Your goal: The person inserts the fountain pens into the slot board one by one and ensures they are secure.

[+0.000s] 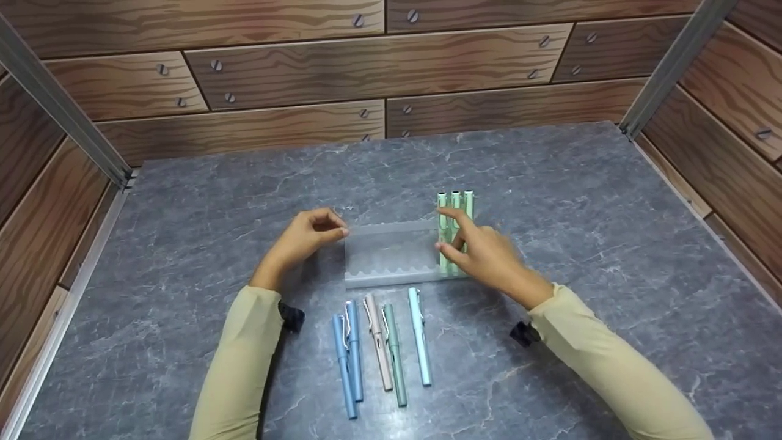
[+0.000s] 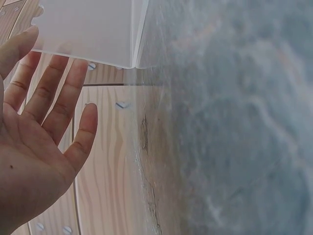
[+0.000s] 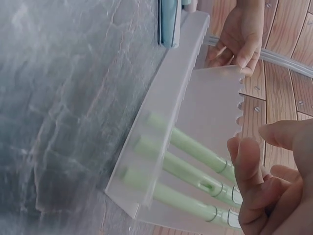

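Note:
My left hand (image 1: 305, 237) pinches the left end of a clear plastic pen holder (image 1: 391, 249), thumb on one face and fingers behind in the left wrist view. The holder has notched edges and stands tilted on the table. Three light green pens (image 3: 195, 178) lie side by side in the notches at its right end, tops past the upper edge. Over them is my right hand (image 1: 493, 253), thumb and index finger apart with nothing between them. Before the holder lie two blue pens (image 1: 354, 360), a pinkish-beige pen (image 1: 379, 345), a dark green pen (image 1: 397, 366) and a light blue pen (image 1: 420, 342).
The grey marbled table (image 1: 580, 244) extends around the holder. Wood-patterned panels (image 1: 293, 76) close off the back and sides, with metal posts (image 1: 678, 67) at the corners. A small black device (image 1: 292, 316) is on each wrist.

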`<state>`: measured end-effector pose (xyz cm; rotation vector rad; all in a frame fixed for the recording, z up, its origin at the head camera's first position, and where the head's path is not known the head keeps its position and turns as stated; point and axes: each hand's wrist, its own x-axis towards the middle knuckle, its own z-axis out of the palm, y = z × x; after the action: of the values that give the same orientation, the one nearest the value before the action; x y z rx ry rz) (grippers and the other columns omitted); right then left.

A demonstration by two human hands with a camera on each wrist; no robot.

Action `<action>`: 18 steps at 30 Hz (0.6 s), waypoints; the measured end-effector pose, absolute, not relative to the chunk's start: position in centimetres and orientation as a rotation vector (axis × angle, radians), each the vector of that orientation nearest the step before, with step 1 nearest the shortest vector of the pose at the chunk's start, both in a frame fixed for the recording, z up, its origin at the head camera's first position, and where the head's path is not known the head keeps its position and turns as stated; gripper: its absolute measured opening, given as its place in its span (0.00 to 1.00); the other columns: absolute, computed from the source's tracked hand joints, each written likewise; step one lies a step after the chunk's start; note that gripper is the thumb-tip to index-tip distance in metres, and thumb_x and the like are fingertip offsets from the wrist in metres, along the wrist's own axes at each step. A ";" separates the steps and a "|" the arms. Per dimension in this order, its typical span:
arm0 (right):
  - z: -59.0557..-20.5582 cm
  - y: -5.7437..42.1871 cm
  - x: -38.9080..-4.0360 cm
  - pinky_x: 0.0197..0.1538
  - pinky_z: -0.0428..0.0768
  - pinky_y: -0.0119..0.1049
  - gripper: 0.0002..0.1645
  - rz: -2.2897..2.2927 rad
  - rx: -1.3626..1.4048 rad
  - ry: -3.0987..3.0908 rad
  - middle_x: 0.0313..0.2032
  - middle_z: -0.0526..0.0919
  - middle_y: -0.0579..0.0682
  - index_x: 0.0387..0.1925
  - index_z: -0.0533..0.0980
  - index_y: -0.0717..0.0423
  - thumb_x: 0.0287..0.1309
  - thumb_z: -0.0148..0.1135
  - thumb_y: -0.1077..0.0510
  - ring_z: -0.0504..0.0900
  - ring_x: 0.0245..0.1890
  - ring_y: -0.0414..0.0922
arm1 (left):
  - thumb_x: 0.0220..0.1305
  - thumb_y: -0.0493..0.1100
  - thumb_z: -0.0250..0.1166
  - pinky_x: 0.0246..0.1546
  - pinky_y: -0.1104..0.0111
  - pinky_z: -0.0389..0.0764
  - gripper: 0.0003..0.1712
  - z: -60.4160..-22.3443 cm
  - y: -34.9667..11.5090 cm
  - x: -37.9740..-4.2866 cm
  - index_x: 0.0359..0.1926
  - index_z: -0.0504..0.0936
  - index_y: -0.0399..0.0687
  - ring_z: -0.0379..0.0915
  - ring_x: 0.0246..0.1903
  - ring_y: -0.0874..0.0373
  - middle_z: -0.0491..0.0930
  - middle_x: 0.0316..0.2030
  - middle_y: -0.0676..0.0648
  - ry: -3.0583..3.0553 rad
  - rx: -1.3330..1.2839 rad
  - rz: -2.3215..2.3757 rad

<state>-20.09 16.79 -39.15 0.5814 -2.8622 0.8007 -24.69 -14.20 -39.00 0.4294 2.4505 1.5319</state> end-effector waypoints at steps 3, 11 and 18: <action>-39.3 16.6 -19.8 0.21 0.70 0.32 0.34 0.824 0.611 -2.865 0.23 0.83 0.45 0.66 0.63 0.48 0.61 0.64 0.52 0.71 0.16 0.36 | 0.62 0.38 0.65 0.44 0.73 0.77 0.11 -39.0 -14.3 -24.7 0.41 0.80 0.33 0.75 0.36 0.66 0.82 0.37 0.47 2.452 0.433 1.526; -39.7 16.5 -19.1 0.21 0.70 0.31 0.30 0.850 0.704 -2.909 0.25 0.83 0.44 0.63 0.67 0.49 0.61 0.64 0.51 0.70 0.16 0.34 | 0.63 0.39 0.64 0.43 0.70 0.77 0.10 -39.0 -14.3 -24.7 0.41 0.81 0.35 0.76 0.36 0.66 0.82 0.38 0.47 2.440 0.452 1.518; -40.1 16.3 -18.6 0.27 0.76 0.33 0.29 0.877 0.759 -2.983 0.29 0.85 0.45 0.62 0.69 0.48 0.61 0.63 0.49 0.78 0.21 0.35 | 0.63 0.40 0.65 0.44 0.71 0.77 0.11 -41.4 -14.7 -26.4 0.42 0.81 0.35 0.76 0.37 0.67 0.82 0.40 0.46 2.464 0.440 1.502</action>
<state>-18.62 16.32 -40.06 0.7586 -2.9825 0.8769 -26.38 -14.67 -41.38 0.4402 2.4644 1.5016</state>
